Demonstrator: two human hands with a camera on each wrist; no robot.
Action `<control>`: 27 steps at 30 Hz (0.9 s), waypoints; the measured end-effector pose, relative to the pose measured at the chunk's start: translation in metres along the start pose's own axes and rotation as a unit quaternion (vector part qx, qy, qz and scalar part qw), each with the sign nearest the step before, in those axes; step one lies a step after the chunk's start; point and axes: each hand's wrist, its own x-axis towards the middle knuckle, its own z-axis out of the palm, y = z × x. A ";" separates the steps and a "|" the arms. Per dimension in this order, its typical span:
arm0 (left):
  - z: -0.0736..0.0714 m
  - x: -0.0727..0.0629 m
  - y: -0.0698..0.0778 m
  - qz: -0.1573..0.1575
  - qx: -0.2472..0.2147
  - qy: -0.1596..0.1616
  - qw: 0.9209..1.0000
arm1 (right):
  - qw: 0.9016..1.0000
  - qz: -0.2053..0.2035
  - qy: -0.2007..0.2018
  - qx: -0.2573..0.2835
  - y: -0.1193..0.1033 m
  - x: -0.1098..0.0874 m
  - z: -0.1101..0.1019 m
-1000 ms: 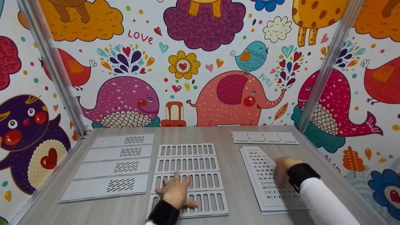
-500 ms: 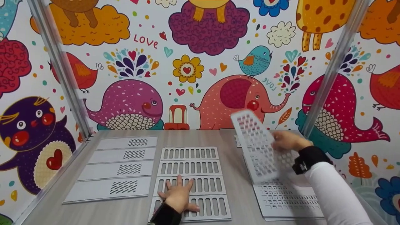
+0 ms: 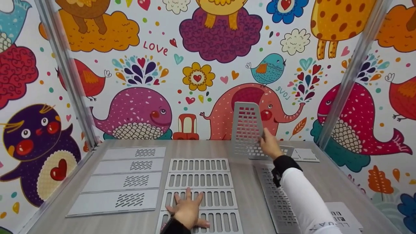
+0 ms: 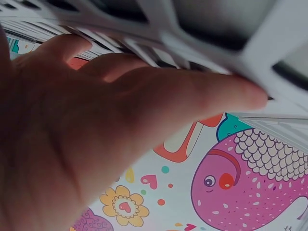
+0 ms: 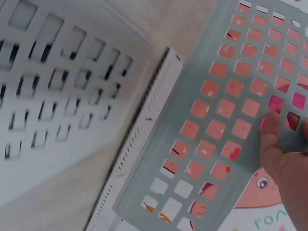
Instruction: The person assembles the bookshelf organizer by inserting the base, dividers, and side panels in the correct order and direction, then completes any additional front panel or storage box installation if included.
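My right hand [image 3: 271, 146] grips the edge of a thin grey panel [image 3: 236, 130] with rows of square holes and a slanted corner. The panel is lifted and stands near upright at the table's back. In the right wrist view, fingertips of the hand [image 5: 288, 163] press its face beside the holes. My left hand [image 3: 187, 209] lies with spread fingers on the lower rows of pale slotted panels [image 3: 198, 188] at the table's middle. A similar holed panel [image 3: 269, 187] lies below my right forearm, partly hidden by the sleeve.
Flat grey panels [image 3: 107, 182] with slanted slits lie in rows on the left. A narrow white panel [image 3: 307, 156] lies at the back right, partly covered. Walls with cartoon animals and metal corner posts [image 3: 61, 65] enclose the table [image 3: 248, 188].
My right hand has lifted the holed panel off the one beneath it, then moved it left and away to the table's back, turning it more upright. The left hand stays on the slotted panels.
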 end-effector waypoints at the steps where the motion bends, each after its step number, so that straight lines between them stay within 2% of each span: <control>1: 0.001 0.000 0.001 -0.001 -0.002 -0.001 1.000 | 1.000 0.002 -0.005 -0.006 0.001 0.000 0.003; 9: 0.003 -0.001 0.004 -0.002 0.006 0.007 1.000 | 1.000 -0.009 -0.008 -0.028 0.008 0.004 0.020; 21: 0.007 0.001 0.002 -0.008 0.012 0.003 1.000 | 0.999 0.019 -0.029 0.002 0.021 0.006 0.032; 27: 0.004 0.001 0.003 -0.008 0.015 -0.001 1.000 | 0.998 0.030 -0.044 0.028 0.017 0.011 0.033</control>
